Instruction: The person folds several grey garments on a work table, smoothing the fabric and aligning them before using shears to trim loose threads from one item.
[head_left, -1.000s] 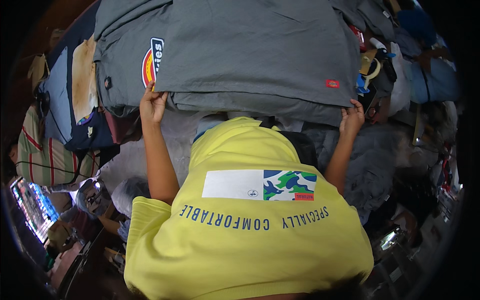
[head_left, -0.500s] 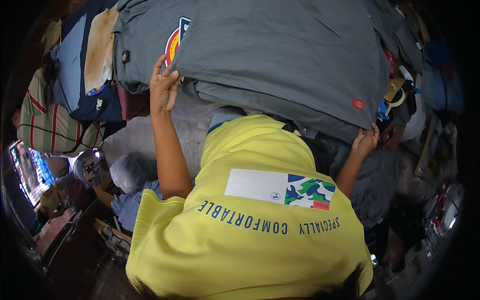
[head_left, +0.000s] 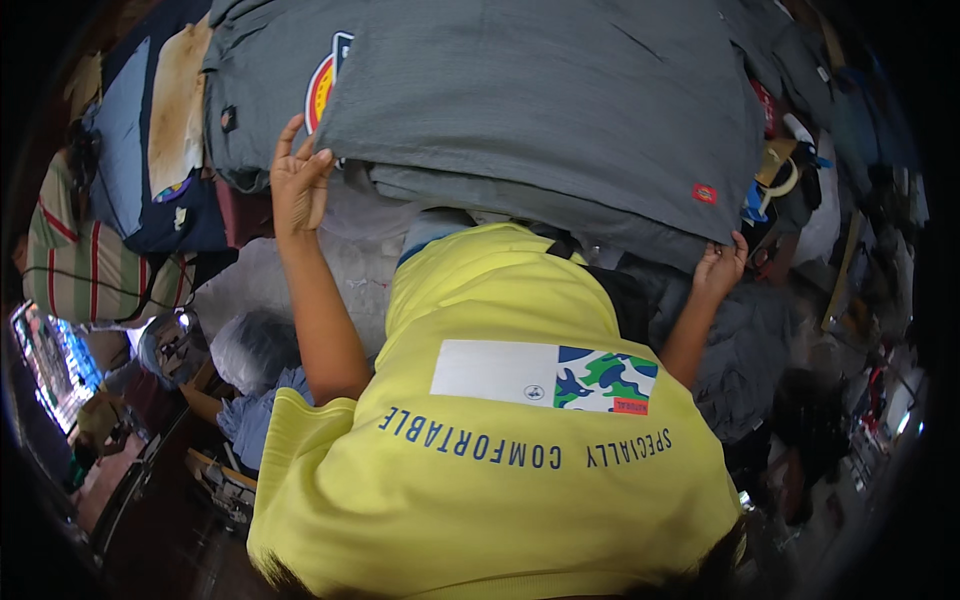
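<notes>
A grey cloth garment is spread across the far side in front of me, a small red label near its lower right corner. My left hand pinches its lower left corner, index finger raised. At the opposite corner, my right hand is closed on the lower edge, with the fingertips partly hidden by the cloth. Beneath it lie more folded grey garments. One of them carries a red, yellow and dark blue tag, partly covered by the top garment.
A tape roll and blue-handled items lie beyond my right hand. To the left are a navy garment, a stained tan cloth and a striped cushion. A person's light blue sleeve shows at lower left beside clear plastic.
The whole view has shifted slightly, so the garment and both hands appear a little further left. Both hands keep their hold on the grey garment.
</notes>
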